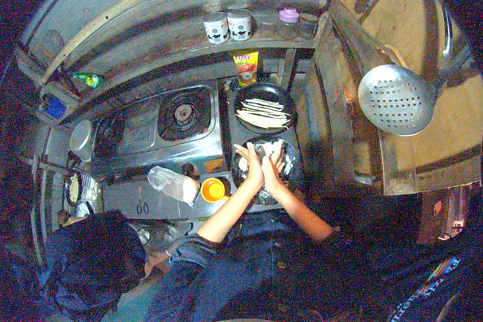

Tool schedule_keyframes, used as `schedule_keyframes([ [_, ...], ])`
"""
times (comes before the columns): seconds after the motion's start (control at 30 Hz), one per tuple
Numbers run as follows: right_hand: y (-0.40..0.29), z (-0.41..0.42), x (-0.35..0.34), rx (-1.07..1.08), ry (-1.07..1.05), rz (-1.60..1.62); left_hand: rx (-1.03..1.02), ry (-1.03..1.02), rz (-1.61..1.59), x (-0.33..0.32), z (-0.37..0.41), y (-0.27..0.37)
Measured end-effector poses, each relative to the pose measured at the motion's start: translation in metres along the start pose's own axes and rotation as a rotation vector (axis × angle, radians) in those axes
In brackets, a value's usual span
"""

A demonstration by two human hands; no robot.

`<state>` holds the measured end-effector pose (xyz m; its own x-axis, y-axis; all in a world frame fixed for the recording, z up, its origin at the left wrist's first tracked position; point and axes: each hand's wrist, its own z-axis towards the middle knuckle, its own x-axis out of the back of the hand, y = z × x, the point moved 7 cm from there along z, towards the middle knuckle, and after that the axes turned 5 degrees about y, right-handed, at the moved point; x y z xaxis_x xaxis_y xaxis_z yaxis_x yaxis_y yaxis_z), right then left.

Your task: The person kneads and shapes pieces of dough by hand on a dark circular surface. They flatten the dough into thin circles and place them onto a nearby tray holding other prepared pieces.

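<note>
Over a dark round plate (294, 171) smeared with white dough or flour, my left hand (254, 163) and my right hand (271, 167) are close together, heels and palms meeting, fingers stretched and apart. Whether anything lies between the palms is hidden. Just beyond, a second dark round plate (265, 89) holds several thin pale dough strips (263, 113) side by side. To the left stand a yellow-orange mug (213, 190) and a clear plastic bag (169, 183) with white powder in it.
A gas stove (184, 113) stands at the back left. Scissors (143, 206) lie near the counter's front edge. A yellow packet (246, 68) is behind the plates, below a shelf with cans (216, 28). A perforated metal skimmer (396, 100) hangs right. Another person (96, 261) is at lower left.
</note>
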<state>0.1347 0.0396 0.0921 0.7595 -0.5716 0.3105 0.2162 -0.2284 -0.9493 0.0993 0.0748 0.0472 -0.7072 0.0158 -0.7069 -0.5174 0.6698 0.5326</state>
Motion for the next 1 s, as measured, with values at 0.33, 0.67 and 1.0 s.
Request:
schedule_keyframes([
  [0.33,0.001,0.002,0.012,-0.005,0.038,-0.054,-0.135,0.072,0.082,-0.044,-0.045,0.023],
  [0.67,0.002,0.046,0.020,0.024,0.119,0.303,-0.180,-0.017,0.183,-0.035,-0.029,0.002],
  [1.0,-0.003,0.031,0.014,-0.104,0.112,0.020,-0.054,-0.354,0.131,-0.050,-0.035,0.014],
])
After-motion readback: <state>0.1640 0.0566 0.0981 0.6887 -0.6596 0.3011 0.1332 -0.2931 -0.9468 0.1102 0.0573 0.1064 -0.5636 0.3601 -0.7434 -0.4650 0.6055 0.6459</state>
